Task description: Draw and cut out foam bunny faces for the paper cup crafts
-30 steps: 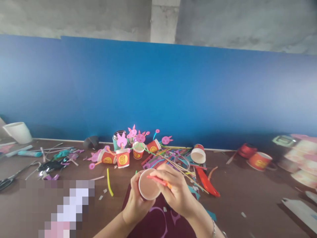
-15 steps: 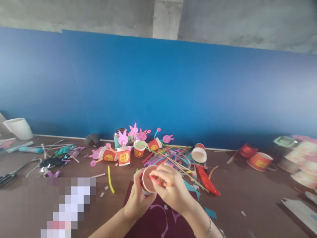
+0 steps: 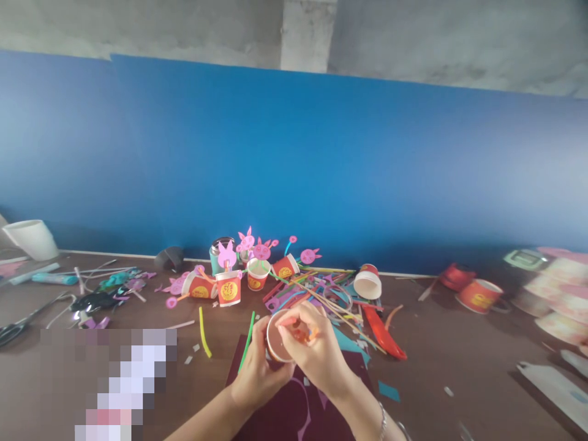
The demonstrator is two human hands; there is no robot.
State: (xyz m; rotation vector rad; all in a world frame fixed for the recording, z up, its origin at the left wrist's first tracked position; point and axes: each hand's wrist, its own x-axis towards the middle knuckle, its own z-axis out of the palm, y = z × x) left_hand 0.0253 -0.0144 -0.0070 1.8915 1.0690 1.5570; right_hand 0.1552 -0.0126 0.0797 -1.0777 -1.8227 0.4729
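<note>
My left hand [image 3: 255,372] is wrapped round a paper cup [image 3: 278,346], its open mouth tilted up toward me. My right hand [image 3: 316,346] is closed at the cup's rim, its fingertips over the opening. Within its curled fingers shows part of a slim orange-red tool [image 3: 301,334]; its tip is hidden, so its exact kind is unclear. Beside my left hand a thin green strip [image 3: 248,340] slants upward. Both hands are above a dark maroon sheet [image 3: 271,416] with a purple paper offcut [image 3: 303,410] on it.
Behind my hands stand red paper cups [image 3: 228,289] with pink rabbit-face cutouts [image 3: 226,256]. Coloured strips [image 3: 321,294] lie heaped to their right, near a tipped cup [image 3: 367,285] and a red-handled item [image 3: 383,334]. A yellow strip [image 3: 204,332] lies left. A blue partition [image 3: 294,153] closes the back.
My right hand's fingers have curled further over the cup's mouth, and the red part of the tool no longer shows plainly. More of the green strip shows beside my left hand.
</note>
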